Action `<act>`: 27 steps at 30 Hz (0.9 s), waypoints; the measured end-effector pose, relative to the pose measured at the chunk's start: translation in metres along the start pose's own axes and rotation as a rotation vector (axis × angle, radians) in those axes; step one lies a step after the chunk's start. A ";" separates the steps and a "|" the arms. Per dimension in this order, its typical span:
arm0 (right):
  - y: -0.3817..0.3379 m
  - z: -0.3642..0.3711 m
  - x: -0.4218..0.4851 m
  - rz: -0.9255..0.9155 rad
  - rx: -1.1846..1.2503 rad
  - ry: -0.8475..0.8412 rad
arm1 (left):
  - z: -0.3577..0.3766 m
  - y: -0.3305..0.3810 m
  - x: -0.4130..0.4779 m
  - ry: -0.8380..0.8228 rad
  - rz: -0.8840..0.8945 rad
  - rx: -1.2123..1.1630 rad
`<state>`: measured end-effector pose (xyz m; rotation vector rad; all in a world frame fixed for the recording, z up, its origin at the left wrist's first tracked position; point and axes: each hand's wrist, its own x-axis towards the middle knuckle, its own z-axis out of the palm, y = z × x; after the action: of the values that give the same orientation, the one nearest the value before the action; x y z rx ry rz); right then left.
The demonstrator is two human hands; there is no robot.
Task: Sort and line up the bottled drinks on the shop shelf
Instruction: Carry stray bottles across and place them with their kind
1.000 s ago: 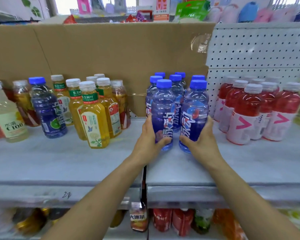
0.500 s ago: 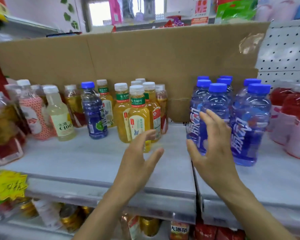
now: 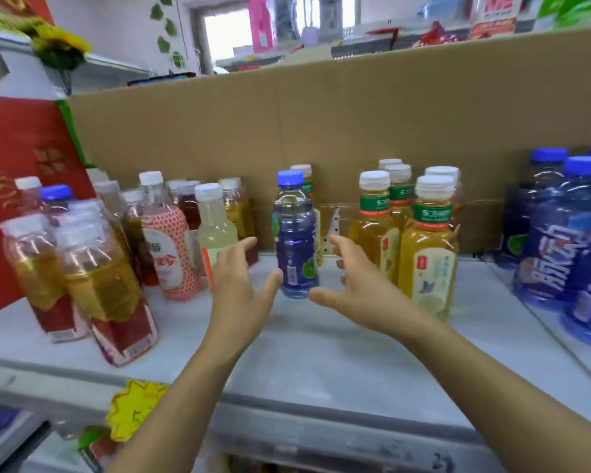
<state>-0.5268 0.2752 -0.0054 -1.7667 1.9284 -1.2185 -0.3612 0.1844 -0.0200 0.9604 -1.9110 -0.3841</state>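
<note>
A lone blue-capped bottle with a dark blue label (image 3: 294, 240) stands upright mid-shelf. My left hand (image 3: 241, 288) is just to its left and my right hand (image 3: 357, 285) just to its right, both with fingers spread and apart from the bottle, holding nothing. A cluster of yellow tea bottles with white caps (image 3: 427, 247) stands right of my right hand. Large blue bottles (image 3: 560, 240) are grouped at the far right. A pale lemon drink bottle (image 3: 215, 230) and a bottle with a pink-patterned label (image 3: 166, 244) stand behind my left hand.
Amber tea bottles with red labels (image 3: 96, 288) crowd the shelf's front left. A cardboard sheet (image 3: 321, 131) backs the grey shelf (image 3: 321, 363). A red box (image 3: 17, 172) stands at the far left. A yellow price tag (image 3: 133, 407) hangs on the shelf's front edge.
Both hands let go of the large blue bottles and moved left along the shelf. They now flank the lone blue-capped bottle. The view swung left too.
</note>
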 end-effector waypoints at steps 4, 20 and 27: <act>0.003 0.030 0.044 0.127 0.101 0.052 | -0.009 -0.031 0.024 0.130 -0.163 -0.091; -0.001 0.058 0.056 0.206 0.418 0.183 | -0.015 -0.058 0.049 -0.201 -0.239 -0.428; -0.012 0.039 0.006 0.182 0.462 0.176 | -0.018 -0.028 0.017 -0.259 -0.216 -0.482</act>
<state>-0.4938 0.2549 -0.0187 -1.2603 1.6676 -1.6331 -0.3375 0.1555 -0.0181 0.8180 -1.8166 -1.0872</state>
